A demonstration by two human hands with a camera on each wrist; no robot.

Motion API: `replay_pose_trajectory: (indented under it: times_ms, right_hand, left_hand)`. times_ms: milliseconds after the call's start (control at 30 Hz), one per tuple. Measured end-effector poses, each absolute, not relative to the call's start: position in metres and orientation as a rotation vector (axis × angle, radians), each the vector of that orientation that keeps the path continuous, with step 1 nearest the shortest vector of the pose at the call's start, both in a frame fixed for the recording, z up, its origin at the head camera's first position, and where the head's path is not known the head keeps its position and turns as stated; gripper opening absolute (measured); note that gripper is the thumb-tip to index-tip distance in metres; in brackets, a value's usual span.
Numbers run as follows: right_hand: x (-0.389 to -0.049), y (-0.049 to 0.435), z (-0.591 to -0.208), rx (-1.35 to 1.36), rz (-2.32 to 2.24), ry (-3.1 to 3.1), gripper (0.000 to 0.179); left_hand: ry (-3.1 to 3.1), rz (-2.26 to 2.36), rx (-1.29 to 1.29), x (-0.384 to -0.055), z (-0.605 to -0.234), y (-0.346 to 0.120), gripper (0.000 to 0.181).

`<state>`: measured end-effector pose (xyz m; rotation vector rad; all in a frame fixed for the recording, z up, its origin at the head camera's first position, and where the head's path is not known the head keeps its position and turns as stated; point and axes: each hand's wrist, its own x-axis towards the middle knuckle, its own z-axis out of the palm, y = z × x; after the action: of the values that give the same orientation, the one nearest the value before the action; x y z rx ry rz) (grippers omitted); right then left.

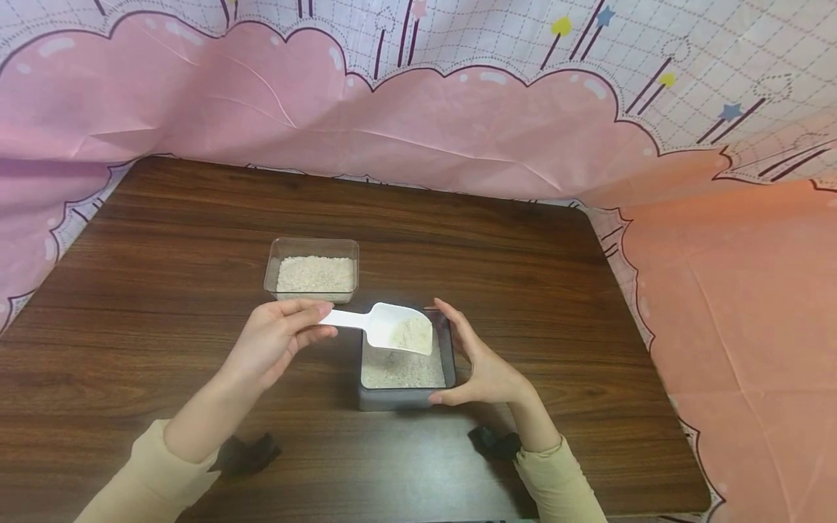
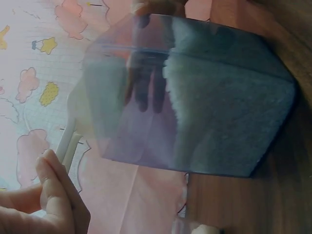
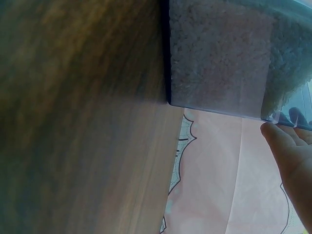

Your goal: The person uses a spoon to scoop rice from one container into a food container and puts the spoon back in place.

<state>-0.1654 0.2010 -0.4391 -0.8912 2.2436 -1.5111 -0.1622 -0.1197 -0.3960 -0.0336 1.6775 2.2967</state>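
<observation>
A white plastic scoop (image 1: 386,324) carries a small heap of rice (image 1: 413,335) over a grey see-through container (image 1: 399,398). My left hand (image 1: 277,341) pinches the scoop's handle between thumb and fingers. Rice (image 1: 402,369) lies inside the container, and the left wrist view shows it banked higher toward one side. My right hand (image 1: 487,370) grips the container's right side, thumb at the near wall and fingers at the far corner. In the right wrist view the thumb (image 3: 280,141) presses against the container wall, with other fingers partly hidden behind it.
Behind the scoop stands a clear rectangular box (image 1: 269,272) with rice in it. Everything rests on a dark wood table (image 1: 196,218). A patterned pink cloth (image 1: 418,123) hangs behind the table's far edge. Dark straps (image 1: 251,454) show near both wrists.
</observation>
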Motion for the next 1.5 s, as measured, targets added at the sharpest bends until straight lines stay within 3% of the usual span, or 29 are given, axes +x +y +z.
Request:
replay_pose_trajectory:
  times_ms: [133,300,633,900,1333,1500]
  right_hand:
    - [-0.166,0.201,-0.439,-0.882,-1.498,2.257,0.126]
    - [-0.166,0.202,-0.441,-0.885,-1.496,2.259,0.125]
    - [-0.166,0.202,-0.440,-0.876,-1.495,2.261,0.124]
    - [-0.165,0.203,-0.440,-0.871,-1.487,2.258,0.124]
    - [-0.168,0.203,-0.434,-0.904,-1.500,2.251,0.125]
    - [-0.164,0.203,-0.437,-0.915,-1.492,2.238,0.126]
  left_hand:
    - [1.597,2.385,-0.020,-0.163,-0.387,-0.124,0.010]
    - [1.470,2.516,0.015,-0.165,-0.375,-0.132,0.019]
    - [1.296,2.754,0.049,-0.178,-0.363,-0.163,0.012]
    - [1.187,2.894,-0.128,-0.199,-0.381,-0.192,0.010]
    - [1.748,2.656,-0.306,-0.226,-0.421,-0.205,0.017]
    - [2.042,2.463,-0.357,-0.232,-0.424,-0.202,0.008]
